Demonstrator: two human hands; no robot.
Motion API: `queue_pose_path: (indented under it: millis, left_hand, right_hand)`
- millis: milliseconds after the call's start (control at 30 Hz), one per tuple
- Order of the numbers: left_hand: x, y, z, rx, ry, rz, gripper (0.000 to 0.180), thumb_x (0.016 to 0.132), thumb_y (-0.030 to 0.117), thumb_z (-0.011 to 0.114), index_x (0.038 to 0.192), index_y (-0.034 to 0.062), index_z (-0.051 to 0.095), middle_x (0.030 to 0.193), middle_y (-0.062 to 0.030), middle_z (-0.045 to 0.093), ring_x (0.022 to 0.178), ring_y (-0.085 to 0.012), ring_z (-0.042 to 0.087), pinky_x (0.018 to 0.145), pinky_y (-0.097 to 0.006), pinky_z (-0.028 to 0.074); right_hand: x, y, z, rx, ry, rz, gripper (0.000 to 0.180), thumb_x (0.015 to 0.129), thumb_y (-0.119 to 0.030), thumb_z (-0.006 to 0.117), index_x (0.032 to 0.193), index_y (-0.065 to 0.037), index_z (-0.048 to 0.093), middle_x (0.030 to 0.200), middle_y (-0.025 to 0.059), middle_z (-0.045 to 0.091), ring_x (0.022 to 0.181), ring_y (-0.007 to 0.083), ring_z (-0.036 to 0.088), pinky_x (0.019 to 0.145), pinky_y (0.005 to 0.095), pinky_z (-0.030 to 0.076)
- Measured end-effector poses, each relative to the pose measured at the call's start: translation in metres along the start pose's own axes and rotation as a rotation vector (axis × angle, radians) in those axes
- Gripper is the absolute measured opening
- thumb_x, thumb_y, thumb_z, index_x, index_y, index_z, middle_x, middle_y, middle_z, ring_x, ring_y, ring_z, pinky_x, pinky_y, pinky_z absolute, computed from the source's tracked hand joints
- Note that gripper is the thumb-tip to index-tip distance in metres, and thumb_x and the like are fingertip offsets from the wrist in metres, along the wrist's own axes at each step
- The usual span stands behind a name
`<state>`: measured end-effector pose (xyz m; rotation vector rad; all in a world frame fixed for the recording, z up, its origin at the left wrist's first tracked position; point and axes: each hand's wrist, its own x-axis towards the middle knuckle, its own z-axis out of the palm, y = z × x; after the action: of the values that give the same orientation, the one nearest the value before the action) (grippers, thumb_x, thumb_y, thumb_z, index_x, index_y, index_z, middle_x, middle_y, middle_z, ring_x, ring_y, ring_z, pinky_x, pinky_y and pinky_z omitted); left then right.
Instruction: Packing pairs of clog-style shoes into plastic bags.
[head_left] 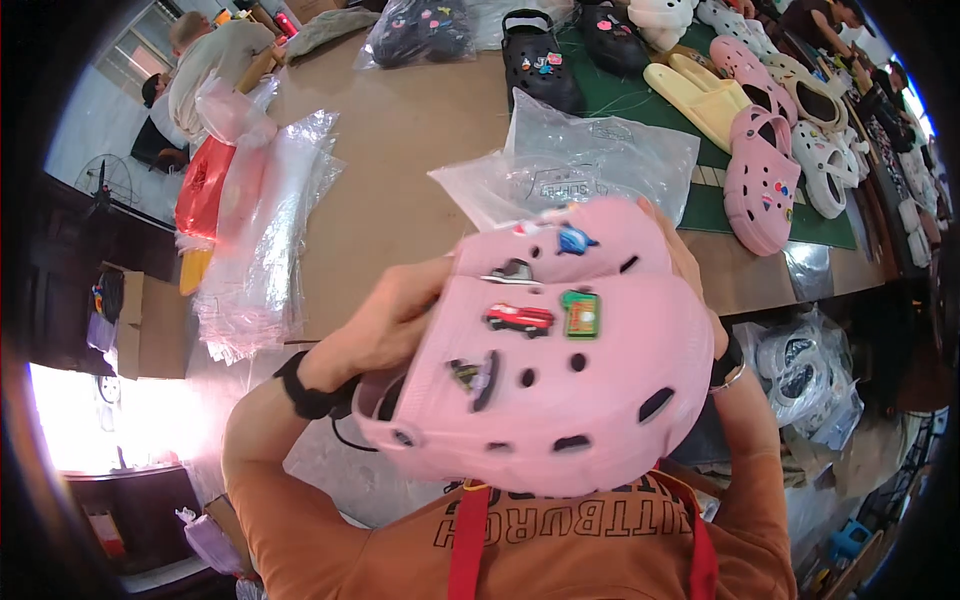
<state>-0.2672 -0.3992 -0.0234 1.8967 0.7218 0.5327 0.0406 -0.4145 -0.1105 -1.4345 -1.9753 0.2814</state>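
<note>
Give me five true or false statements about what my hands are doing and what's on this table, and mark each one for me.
1. The left hand and the right hand both hold pink clogs. True.
2. The held clog nearer the body carries no charms. False: a red car-shaped charm is among those on it.
3. Clear plastic bags lie on the left part of the table. True.
4. The slides on the right side are black. False: the slides there are yellow.
5. A green mat lies under footwear on the right. True.
</note>
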Motion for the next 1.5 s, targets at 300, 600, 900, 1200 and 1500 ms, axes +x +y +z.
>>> queue_pose_path:
  millis: [300, 600, 900, 1200, 1500]
  left_hand:
    - [0.038, -0.047, 0.022, 0.407, 0.157, -0.074, 0.024, 0.081, 0.020, 0.054, 0.072, -0.0007, 0.045, 0.069, -0.0175, 0.048, 0.068, -0.0357, 0.048, 0.060, -0.042, 0.038]
    - [0.039, -0.049, 0.026, 0.613, 0.316, -0.121, 0.023, 0.081, 0.019, 0.052, 0.073, -0.0008, 0.044, 0.071, -0.0182, 0.050, 0.070, -0.0370, 0.049, 0.062, -0.044, 0.038]
    - [0.053, -0.056, 0.040, 0.669, 0.475, -0.101, 0.023, 0.080, 0.018, 0.052, 0.072, -0.0009, 0.043, 0.070, -0.0200, 0.049, 0.069, -0.0388, 0.048, 0.059, -0.044, 0.037]
    - [0.063, -0.066, 0.061, 0.792, 0.567, -0.035, 0.015, 0.078, 0.014, 0.053, 0.075, 0.0009, 0.048, 0.075, -0.0146, 0.054, 0.070, -0.0322, 0.055, 0.059, -0.042, 0.043]
    - [0.064, -0.072, 0.079, 0.685, 0.596, 0.009, 0.018, 0.074, 0.012, 0.056, 0.084, -0.0010, 0.051, 0.084, -0.0148, 0.054, 0.079, -0.0316, 0.054, 0.063, -0.041, 0.046]
  right_hand:
    - [-0.023, 0.003, -0.012, 0.066, 0.066, -0.176, 0.063, 0.070, 0.005, 0.055, 0.129, 0.000, 0.034, 0.127, 0.0222, 0.041, 0.114, 0.0374, 0.043, 0.094, 0.0378, 0.037]
    - [-0.020, -0.026, -0.018, -0.041, 0.060, -0.196, 0.055, 0.070, 0.010, 0.045, 0.124, 0.002, 0.039, 0.130, 0.0205, 0.037, 0.094, 0.0358, 0.051, 0.082, 0.0380, 0.043]
    - [-0.034, -0.057, 0.005, -0.333, 0.060, -0.272, 0.053, 0.064, 0.002, 0.053, 0.116, 0.001, 0.047, 0.129, 0.0174, 0.041, 0.070, 0.0227, 0.050, 0.062, 0.0299, 0.045]
    - [-0.024, -0.042, 0.010, -0.219, 0.074, -0.277, 0.054, 0.064, 0.002, 0.052, 0.118, -0.001, 0.047, 0.126, 0.0138, 0.046, 0.071, 0.0217, 0.050, 0.066, 0.0332, 0.045]
    - [-0.059, -0.033, 0.035, -0.130, -0.033, -0.426, 0.052, 0.062, -0.001, 0.056, 0.114, -0.004, 0.052, 0.125, 0.0142, 0.045, 0.070, 0.0217, 0.049, 0.067, 0.0317, 0.044]
